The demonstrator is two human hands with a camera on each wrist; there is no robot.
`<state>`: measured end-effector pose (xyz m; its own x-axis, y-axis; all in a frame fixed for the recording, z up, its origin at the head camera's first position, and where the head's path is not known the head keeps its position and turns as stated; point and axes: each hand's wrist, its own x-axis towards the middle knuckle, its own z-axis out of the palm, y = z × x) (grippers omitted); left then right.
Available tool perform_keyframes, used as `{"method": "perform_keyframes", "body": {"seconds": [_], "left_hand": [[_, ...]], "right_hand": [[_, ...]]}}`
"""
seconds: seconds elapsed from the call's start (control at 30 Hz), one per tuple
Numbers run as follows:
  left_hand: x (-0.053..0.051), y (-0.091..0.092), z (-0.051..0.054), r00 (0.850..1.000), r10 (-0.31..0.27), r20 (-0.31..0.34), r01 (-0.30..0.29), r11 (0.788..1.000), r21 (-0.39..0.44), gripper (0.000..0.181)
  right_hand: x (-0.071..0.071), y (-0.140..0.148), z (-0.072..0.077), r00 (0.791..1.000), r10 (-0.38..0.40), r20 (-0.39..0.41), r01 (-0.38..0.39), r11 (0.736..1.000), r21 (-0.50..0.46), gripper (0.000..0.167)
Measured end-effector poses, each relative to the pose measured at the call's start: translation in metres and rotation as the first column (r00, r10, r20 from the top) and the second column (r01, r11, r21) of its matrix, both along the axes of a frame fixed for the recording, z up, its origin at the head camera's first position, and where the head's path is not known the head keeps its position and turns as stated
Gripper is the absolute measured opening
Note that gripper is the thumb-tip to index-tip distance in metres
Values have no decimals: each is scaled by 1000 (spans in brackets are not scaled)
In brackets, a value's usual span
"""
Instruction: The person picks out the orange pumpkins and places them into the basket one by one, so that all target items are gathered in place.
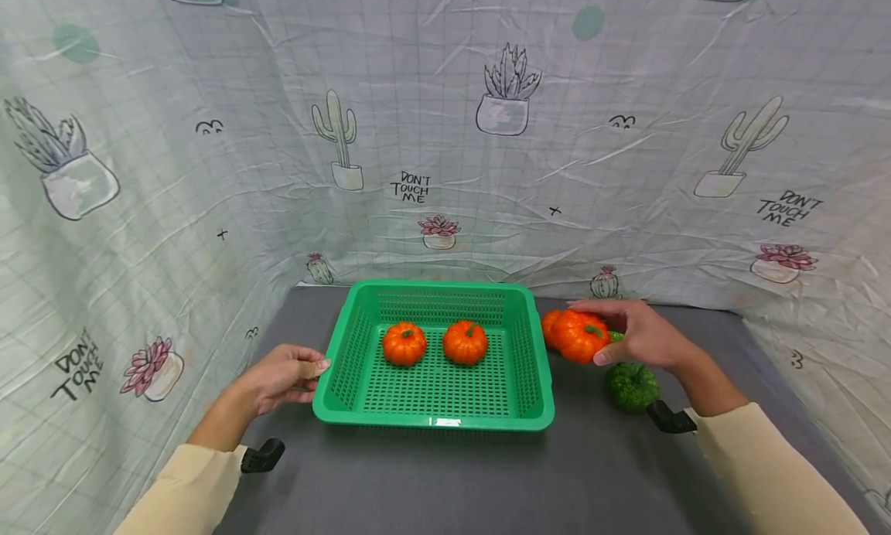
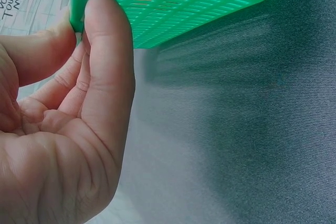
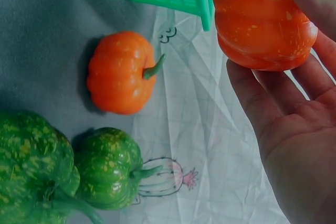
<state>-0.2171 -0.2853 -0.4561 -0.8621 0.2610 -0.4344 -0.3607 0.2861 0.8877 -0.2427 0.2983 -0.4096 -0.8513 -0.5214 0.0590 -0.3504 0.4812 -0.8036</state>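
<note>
My left hand pinches the left rim of a green plastic basket between thumb and fingers, as the left wrist view also shows. Two small orange pumpkins, one at left and one at right, sit inside the basket. Just beyond the basket's right side, my right hand grips another orange pumpkin. In the right wrist view this held pumpkin is up off the table, with fingers curled beneath it.
On the table right of the basket lies one more orange pumpkin, partly hidden in the head view. Near it are two green speckled pumpkins, a larger one and a smaller one. A printed cloth hangs behind the grey table.
</note>
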Motion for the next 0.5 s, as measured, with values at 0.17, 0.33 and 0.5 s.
{"method": "perform_keyframes", "body": {"seconds": [0.17, 0.33, 0.5], "left_hand": [[1, 0, 0, 1000, 1, 5, -1, 1000, 10, 15], [1, 0, -1, 1000, 1, 9, -1, 1000, 23, 14], [0, -1, -1, 1000, 6, 15, -7, 1000, 30, 13]], "right_hand": [[-3, -5, -4, 1000, 25, 9, -24, 1000, -11, 81], [-5, -12, -4, 998, 51, 47, -50, 998, -25, 83], [-6, -19, -3, 996, 76, 42, -75, 997, -19, 82]]}}
